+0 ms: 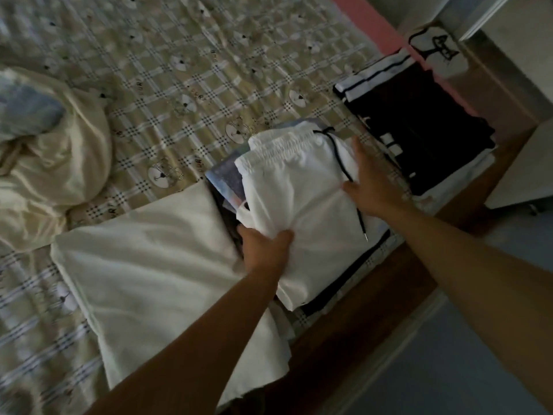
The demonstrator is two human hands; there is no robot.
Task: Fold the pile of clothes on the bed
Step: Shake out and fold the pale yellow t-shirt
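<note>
White shorts [302,202] with an elastic waistband and a black drawstring lie folded on top of a small stack near the bed's right edge. My left hand [264,250] grips the shorts' near left edge, thumb on top. My right hand [369,182] rests flat on their right side, fingers straight, beside the drawstring. Under the shorts a blue patterned garment [223,178] and a dark one show at the edges. A cream garment [149,259] lies spread flat to the left, partly under my left forearm.
A folded black garment with white stripes [419,133] lies further along the bed edge. A rumpled cream and blue heap [51,151] sits at the left. The checked bedsheet [191,70] stretches beyond. The wooden bed frame [374,301] and the floor are at the right.
</note>
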